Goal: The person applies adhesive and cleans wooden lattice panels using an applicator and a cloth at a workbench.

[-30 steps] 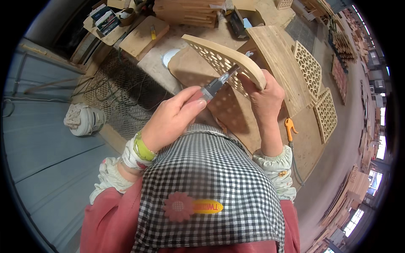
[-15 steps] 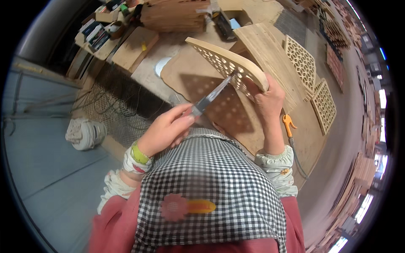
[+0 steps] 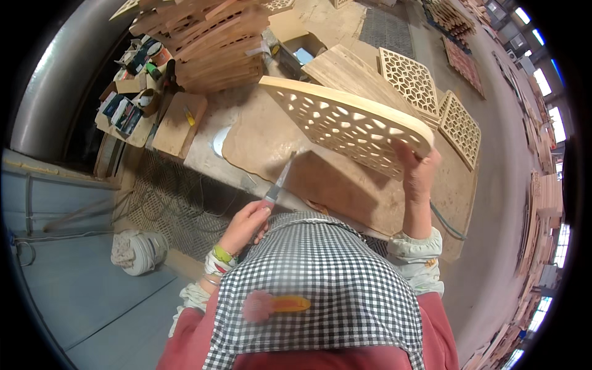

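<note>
My left hand (image 3: 246,226) is closed round the handle of a narrow-bladed putty knife (image 3: 280,183), though the exact kind of blade is hard to make out. The blade points up and away, apart from the wood. In my right hand (image 3: 420,176) is the right end of a pale wooden lattice panel (image 3: 345,120), pierced with many holes. My thumb lies across its holed face and the fingers are behind it. The panel stands tilted above a brown sheet (image 3: 253,148) on the workbench (image 3: 203,151), casting a shadow there.
Two more lattice panels (image 3: 408,77) (image 3: 461,131) lie beside a plain board (image 3: 345,71) on the right. Stacked wood (image 3: 209,55) rises at the back left, near a shelf of tins and boxes (image 3: 126,111). A white bucket (image 3: 147,253) stands on the floor at left.
The blade has come away from the panel as my left hand drew down and back. My right hand has swung the panel's right end rightward, turning its holed face more toward me.
</note>
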`<state>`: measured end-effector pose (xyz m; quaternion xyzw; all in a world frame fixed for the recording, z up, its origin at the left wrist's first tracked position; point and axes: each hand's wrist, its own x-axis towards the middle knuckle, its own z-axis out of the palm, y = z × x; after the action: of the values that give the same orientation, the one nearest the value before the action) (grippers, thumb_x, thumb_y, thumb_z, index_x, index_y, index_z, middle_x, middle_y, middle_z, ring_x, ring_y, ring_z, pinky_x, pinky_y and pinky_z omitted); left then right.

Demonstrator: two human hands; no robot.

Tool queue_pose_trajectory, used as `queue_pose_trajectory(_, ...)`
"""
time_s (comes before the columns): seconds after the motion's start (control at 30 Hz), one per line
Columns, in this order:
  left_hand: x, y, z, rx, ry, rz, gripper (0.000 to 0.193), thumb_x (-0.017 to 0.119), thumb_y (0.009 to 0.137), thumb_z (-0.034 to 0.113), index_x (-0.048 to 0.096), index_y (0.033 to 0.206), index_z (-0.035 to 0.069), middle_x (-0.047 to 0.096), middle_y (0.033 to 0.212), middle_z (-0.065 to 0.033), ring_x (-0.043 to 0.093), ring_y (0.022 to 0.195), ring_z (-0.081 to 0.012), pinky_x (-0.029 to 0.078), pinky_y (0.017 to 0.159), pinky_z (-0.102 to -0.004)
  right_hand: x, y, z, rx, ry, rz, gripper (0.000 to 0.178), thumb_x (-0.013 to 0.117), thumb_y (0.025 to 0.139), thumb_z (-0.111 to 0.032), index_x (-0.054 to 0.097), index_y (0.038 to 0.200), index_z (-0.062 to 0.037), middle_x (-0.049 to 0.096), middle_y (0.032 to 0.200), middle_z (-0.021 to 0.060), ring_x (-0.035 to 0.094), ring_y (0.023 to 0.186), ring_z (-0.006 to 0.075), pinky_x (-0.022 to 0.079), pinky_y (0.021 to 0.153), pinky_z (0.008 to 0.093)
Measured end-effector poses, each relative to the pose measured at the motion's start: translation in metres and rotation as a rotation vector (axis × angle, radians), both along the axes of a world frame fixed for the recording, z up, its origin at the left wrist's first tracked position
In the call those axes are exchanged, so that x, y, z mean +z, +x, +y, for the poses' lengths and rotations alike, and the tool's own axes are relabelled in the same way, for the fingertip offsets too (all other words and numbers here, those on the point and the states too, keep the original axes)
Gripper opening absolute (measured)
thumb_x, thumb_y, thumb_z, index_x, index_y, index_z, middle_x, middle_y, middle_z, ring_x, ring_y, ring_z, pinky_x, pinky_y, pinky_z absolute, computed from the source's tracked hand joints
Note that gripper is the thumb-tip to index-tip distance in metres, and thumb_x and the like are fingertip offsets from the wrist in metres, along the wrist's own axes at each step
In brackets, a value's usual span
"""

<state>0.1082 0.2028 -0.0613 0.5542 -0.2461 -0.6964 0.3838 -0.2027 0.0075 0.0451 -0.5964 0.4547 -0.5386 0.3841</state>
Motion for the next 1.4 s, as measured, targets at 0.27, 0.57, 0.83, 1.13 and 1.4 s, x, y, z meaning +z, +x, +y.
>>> queue_pose_trajectory(0.27,-0.002,-0.006,-0.007,-0.038,-0.041,-0.004,0.035,0.058,0.105,0.028,0.057,0.125,0.0,0.059,0.083,0.0,0.051,0.061,-0.0049,0.041,0.05,-0.0204,0.039,-0.035,0.009,-0.18,-0.15,-0.201,0.024,0.076,0.087,-0.001,0.072,0.11,0.0013,0.073,0.094,0.0038,0.069,0.081,0.0117,0.055,0.071,0.0248)
queue_pose_trajectory(0.57,-0.014,-0.005,-0.007,-0.069,-0.076,-0.016,0.038,0.058,0.105,0.031,0.056,0.129,0.002,0.058,0.084,0.001,0.052,0.063,-0.0049,0.041,0.051,-0.0206,0.046,-0.057,0.015,-0.183,-0.196,-0.377,0.031,0.074,0.09,-0.005,0.067,0.121,-0.0009,0.072,0.106,0.0043,0.068,0.093,0.0129,0.054,0.081,0.0285)
queue_pose_trajectory(0.83,-0.009,-0.007,-0.002,-0.028,-0.048,-0.045,0.036,0.058,0.105,0.026,0.058,0.132,0.001,0.062,0.088,-0.0011,0.057,0.079,-0.0093,0.045,0.069,-0.0249,0.058,-0.06,0.018,-0.167,-0.211,-0.328,0.025,0.074,0.089,-0.004,0.069,0.113,0.0005,0.072,0.098,0.0032,0.068,0.085,0.0126,0.055,0.076,0.0275)
queue_pose_trajectory(1.13,-0.01,-0.01,0.001,0.073,-0.048,0.003,0.036,0.061,0.104,0.028,0.057,0.132,0.006,0.059,0.085,0.0,0.054,0.065,-0.0085,0.043,0.055,-0.0239,0.083,-0.047,0.029,-0.108,-0.041,0.095,0.031,0.085,0.08,-0.006,0.078,0.11,-0.003,0.077,0.094,0.0075,0.072,0.083,0.0144,0.059,0.072,0.0295)
queue_pose_trajectory(1.4,0.081,-0.013,-0.021,0.285,-0.386,-0.131,0.038,0.067,0.085,0.0,0.053,0.119,0.005,0.061,0.083,-0.0016,0.056,0.062,-0.0085,0.045,0.052,-0.0229,0.015,0.035,0.014,0.173,-0.211,0.99,0.026,0.081,0.078,-0.03,0.071,0.085,-0.0059,0.072,0.083,0.0146,0.072,0.08,0.034,0.057,0.072,0.0446)
